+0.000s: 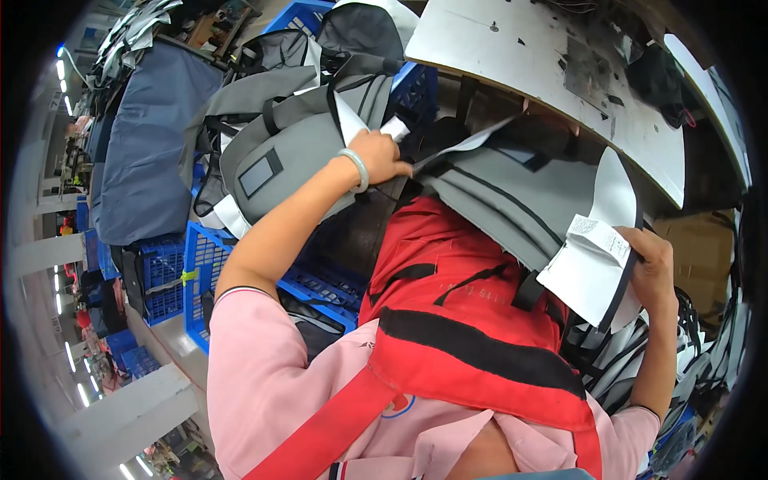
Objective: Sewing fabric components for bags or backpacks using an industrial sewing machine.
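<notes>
From my distant post I see a grey fabric piece [490, 206] lying across the person's red apron [424, 244], beside the white bench [528, 60]. The right hand [652, 258] grips its dark-edged white flap; the left hand [378, 155] curls near its opposite end, perhaps pinching it, I cannot tell.

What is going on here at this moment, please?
A person in a pink shirt and red apron handles a gray fabric panel. The right hand grips its white-backed end, near a white label; the left hand seems to pinch the opposite edge. More gray pieces are piled on the left.
</notes>
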Demonstrator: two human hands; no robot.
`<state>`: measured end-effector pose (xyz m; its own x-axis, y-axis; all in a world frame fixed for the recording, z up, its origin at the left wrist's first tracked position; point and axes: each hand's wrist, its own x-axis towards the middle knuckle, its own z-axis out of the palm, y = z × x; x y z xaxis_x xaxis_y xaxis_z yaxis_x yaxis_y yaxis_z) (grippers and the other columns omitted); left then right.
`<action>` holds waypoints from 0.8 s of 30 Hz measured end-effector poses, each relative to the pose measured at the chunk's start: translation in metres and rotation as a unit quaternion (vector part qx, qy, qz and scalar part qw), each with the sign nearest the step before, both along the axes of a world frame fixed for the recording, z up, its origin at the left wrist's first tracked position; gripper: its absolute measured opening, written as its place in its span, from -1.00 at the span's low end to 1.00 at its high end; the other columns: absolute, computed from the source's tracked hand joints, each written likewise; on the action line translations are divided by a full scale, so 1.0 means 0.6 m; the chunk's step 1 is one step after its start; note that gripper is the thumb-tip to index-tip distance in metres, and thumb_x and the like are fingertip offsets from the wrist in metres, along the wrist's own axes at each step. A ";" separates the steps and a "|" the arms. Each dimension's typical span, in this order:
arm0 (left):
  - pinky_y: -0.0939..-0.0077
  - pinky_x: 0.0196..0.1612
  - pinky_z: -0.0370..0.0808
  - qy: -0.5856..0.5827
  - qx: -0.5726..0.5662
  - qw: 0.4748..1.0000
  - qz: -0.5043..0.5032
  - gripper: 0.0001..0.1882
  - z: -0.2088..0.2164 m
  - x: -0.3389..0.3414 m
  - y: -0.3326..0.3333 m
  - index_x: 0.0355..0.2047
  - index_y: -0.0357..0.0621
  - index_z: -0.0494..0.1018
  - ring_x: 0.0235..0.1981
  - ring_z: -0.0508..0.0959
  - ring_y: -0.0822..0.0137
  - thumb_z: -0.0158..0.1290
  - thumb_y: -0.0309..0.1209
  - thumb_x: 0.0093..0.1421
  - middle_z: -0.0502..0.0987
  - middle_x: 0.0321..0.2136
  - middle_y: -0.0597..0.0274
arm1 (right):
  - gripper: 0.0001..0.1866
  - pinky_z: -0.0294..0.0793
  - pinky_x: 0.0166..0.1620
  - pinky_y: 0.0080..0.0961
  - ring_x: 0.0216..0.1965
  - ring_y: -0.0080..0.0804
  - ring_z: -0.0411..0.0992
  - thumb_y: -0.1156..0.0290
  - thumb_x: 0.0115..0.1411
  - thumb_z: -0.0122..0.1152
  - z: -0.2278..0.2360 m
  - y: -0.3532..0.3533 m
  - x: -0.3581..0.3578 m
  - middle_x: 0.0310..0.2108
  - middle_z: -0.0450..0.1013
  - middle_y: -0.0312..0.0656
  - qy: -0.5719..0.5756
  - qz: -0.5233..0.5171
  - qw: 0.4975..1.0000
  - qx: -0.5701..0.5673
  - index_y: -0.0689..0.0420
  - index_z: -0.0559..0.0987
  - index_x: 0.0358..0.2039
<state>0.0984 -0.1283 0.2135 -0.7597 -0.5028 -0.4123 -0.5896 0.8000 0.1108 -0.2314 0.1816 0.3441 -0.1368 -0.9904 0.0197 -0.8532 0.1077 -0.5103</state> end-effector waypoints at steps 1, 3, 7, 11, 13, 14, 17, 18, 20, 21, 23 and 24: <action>0.26 -0.17 0.48 0.007 0.016 0.999 -0.038 -0.83 -0.011 0.005 0.001 -0.48 -0.20 0.57 -0.35 0.58 0.05 0.21 -0.37 -0.04 0.59 -0.41 0.03 | -0.75 0.47 -0.27 -0.45 -0.36 -0.15 0.54 0.65 -0.08 0.17 0.004 -0.003 0.003 -0.40 0.55 -0.06 -0.006 -0.003 1.000 -0.005 0.22 0.59 -0.31; 0.36 -0.20 0.50 0.054 0.189 0.980 0.042 -0.83 -0.017 0.007 0.007 -0.39 -0.23 0.55 -0.36 0.61 0.20 0.20 -0.39 0.03 0.61 -0.39 0.06 | -0.75 0.48 -0.25 -0.46 -0.34 -0.15 0.54 0.66 -0.07 0.15 -0.005 -0.003 0.002 -0.38 0.56 -0.05 -0.002 -0.007 1.000 0.006 0.23 0.59 -0.31; 0.46 -0.18 0.54 0.349 0.644 0.611 0.302 -0.77 0.070 0.027 0.028 -0.14 -0.24 0.37 -0.36 0.61 0.27 0.02 -0.40 0.25 0.58 -0.40 0.08 | -0.68 0.49 -0.15 -0.48 -0.28 -0.14 0.56 0.74 -0.09 0.07 -0.038 0.015 -0.017 -0.35 0.57 -0.02 -0.027 -0.053 0.998 0.032 0.23 0.60 -0.30; 0.28 -0.24 0.55 0.272 0.808 0.475 0.218 -0.16 0.109 0.145 0.059 -0.18 -0.27 0.48 -0.36 0.60 0.15 -0.48 0.28 0.29 0.57 -0.39 -0.02 | -0.77 0.48 -0.12 -0.49 -0.25 -0.18 0.57 0.66 0.01 0.06 -0.047 0.028 -0.027 -0.32 0.57 -0.02 -0.052 -0.081 0.994 0.054 0.29 0.58 -0.30; 0.23 -0.35 0.52 0.118 0.685 0.627 0.352 -0.30 0.100 0.171 0.113 -0.33 -0.23 0.57 -0.39 0.62 0.09 -0.31 0.17 0.33 0.60 -0.42 -0.12 | -0.78 0.47 -0.13 -0.50 -0.25 -0.18 0.57 0.64 0.02 0.07 -0.045 0.028 -0.029 -0.32 0.57 -0.03 -0.056 -0.078 0.994 0.053 0.29 0.58 -0.30; 0.26 -0.36 0.51 0.053 0.513 0.834 0.198 -0.43 0.081 0.194 0.130 -0.35 -0.22 0.57 -0.41 0.62 0.12 -0.19 0.05 0.31 0.60 -0.45 -0.07 | -0.79 0.47 -0.13 -0.51 -0.25 -0.18 0.57 0.63 0.03 0.08 -0.046 0.027 -0.031 -0.32 0.57 -0.04 -0.057 -0.078 0.994 0.051 0.28 0.58 -0.30; 0.43 -0.44 0.47 -0.001 0.300 0.954 -0.014 -0.81 0.040 0.230 0.113 -0.36 -0.23 0.56 -0.56 0.55 0.33 0.08 -0.35 0.20 0.54 -0.60 0.17 | -0.76 0.47 -0.13 -0.49 -0.26 -0.16 0.57 0.64 0.02 0.05 -0.050 0.017 -0.028 -0.31 0.56 -0.04 -0.048 -0.046 0.997 0.031 0.28 0.57 -0.27; 0.43 -0.41 0.48 0.053 0.349 0.927 0.126 -0.83 0.061 0.190 0.109 -0.38 -0.24 0.55 -0.56 0.54 0.29 0.06 -0.38 0.17 0.54 -0.60 0.15 | -0.76 0.47 -0.13 -0.49 -0.26 -0.16 0.57 0.64 0.02 0.05 -0.053 0.021 -0.025 -0.31 0.56 -0.04 -0.047 -0.049 0.997 0.034 0.28 0.57 -0.27; 0.43 -0.37 0.49 0.174 0.380 0.869 0.266 -0.83 0.082 0.113 0.092 -0.37 -0.25 0.54 -0.55 0.54 0.30 0.05 -0.40 0.14 0.55 -0.57 0.13 | -0.71 0.47 -0.13 -0.46 -0.25 -0.14 0.56 0.67 0.00 0.01 -0.053 0.029 -0.020 -0.31 0.55 -0.01 -0.048 -0.058 0.997 0.036 0.25 0.56 -0.23; 0.44 -0.36 0.50 0.242 0.366 0.856 0.273 -0.82 0.081 0.083 0.075 -0.34 -0.25 0.54 -0.54 0.55 0.35 0.06 -0.38 0.14 0.56 -0.56 0.14 | -0.67 0.48 -0.14 -0.44 -0.26 -0.13 0.56 0.69 0.00 -0.02 -0.059 0.035 -0.020 -0.30 0.54 0.01 -0.018 -0.045 0.998 0.027 0.23 0.56 -0.20; 0.38 -0.28 0.51 0.336 0.242 0.902 0.122 -0.81 0.041 0.032 0.039 -0.35 -0.23 0.55 -0.41 0.59 0.29 0.06 -0.36 0.14 0.58 -0.47 0.08 | -0.67 0.48 -0.16 -0.45 -0.27 -0.12 0.55 0.67 0.01 0.00 -0.063 0.043 -0.009 -0.29 0.54 0.03 -0.026 -0.088 0.993 0.071 0.20 0.57 -0.19; 0.37 -0.21 0.49 0.282 0.146 0.948 0.002 -0.79 0.005 0.011 0.011 -0.30 -0.25 0.55 -0.31 0.58 0.23 0.07 -0.36 0.16 0.59 -0.37 0.08 | -0.67 0.49 -0.19 -0.44 -0.30 -0.11 0.54 0.66 0.01 0.02 -0.062 0.053 -0.003 -0.29 0.53 0.03 -0.006 -0.083 0.994 0.069 0.20 0.57 -0.18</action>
